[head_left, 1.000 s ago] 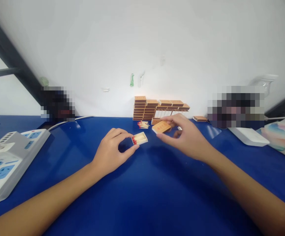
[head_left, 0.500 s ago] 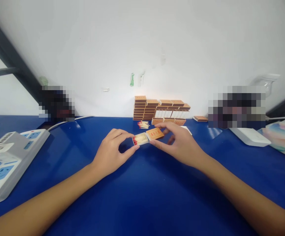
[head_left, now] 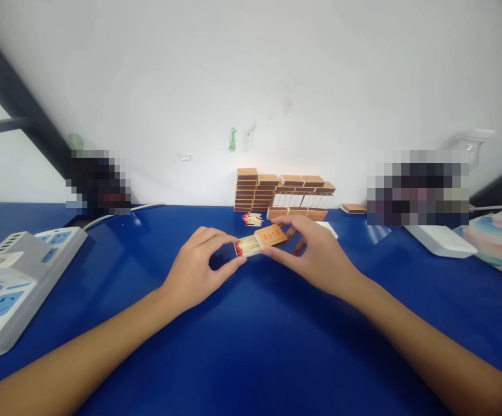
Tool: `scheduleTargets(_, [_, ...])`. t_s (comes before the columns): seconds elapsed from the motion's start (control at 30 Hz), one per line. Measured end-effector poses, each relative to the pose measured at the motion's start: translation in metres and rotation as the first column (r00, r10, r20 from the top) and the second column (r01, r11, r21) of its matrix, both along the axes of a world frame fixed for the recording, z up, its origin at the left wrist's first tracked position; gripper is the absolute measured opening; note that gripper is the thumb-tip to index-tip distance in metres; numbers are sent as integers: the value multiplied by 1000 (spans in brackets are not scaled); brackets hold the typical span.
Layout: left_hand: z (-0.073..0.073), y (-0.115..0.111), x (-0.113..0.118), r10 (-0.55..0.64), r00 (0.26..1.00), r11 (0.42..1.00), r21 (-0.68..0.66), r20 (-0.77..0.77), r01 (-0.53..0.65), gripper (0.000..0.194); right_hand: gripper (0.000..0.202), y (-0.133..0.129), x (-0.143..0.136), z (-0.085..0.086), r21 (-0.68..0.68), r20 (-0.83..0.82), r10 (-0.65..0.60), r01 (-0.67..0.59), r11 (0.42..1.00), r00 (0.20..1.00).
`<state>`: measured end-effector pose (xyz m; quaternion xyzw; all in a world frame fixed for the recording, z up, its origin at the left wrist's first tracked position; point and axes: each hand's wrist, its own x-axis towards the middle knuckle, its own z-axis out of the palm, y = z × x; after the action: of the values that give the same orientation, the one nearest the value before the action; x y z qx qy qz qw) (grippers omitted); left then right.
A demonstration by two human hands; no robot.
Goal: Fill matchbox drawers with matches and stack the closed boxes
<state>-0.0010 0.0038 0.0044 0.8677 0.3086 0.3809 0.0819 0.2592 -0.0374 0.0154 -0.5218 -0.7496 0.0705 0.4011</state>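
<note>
Between my hands is an orange matchbox sleeve (head_left: 271,236), tilted, with a white tray of red-tipped matches (head_left: 248,245) partly inside it and sticking out to the left. My left hand (head_left: 203,263) pinches the tray's left end between thumb and fingers. My right hand (head_left: 315,248) grips the sleeve, thumb on the near side and fingers on the far side. Just beyond the box, a small pile of loose matches (head_left: 253,219) lies on the blue table (head_left: 251,346).
Stacked matchboxes (head_left: 256,193) stand against the white wall, with white trays (head_left: 305,200) among them. One matchbox (head_left: 353,208) lies apart to the right. A power strip (head_left: 29,277) sits at the left; a white box (head_left: 441,241) and a colourful item (head_left: 493,234) are at the right.
The sleeve has slid slightly left over the tray, so less of the tray and its matches shows. My left hand has hardly moved.
</note>
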Motion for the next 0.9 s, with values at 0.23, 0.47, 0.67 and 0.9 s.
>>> scheduleTargets(0.23, [1, 0, 1, -5, 1000, 1000, 0, -2, 5, 27, 36, 1, -1, -2, -107, -120, 89, -102, 989, 989])
scheduleTargets(0.47, [1, 0, 1, 28, 1000, 999, -16, -8, -28, 25, 29, 4, 6, 1, -127, 38, 17, -12, 992, 999])
scheduleTargets(0.67, [1, -1, 1, 72, 997, 997, -1, 12, -72, 24, 33, 0, 2, 4, -298, 2, 190, -181, 937, 982])
scheduleTargets(0.9, [1, -1, 0, 100, 995, 995, 1, 18, -101, 21, 46, -6, -3, 8, -378, 28, 250, -222, 899, 968])
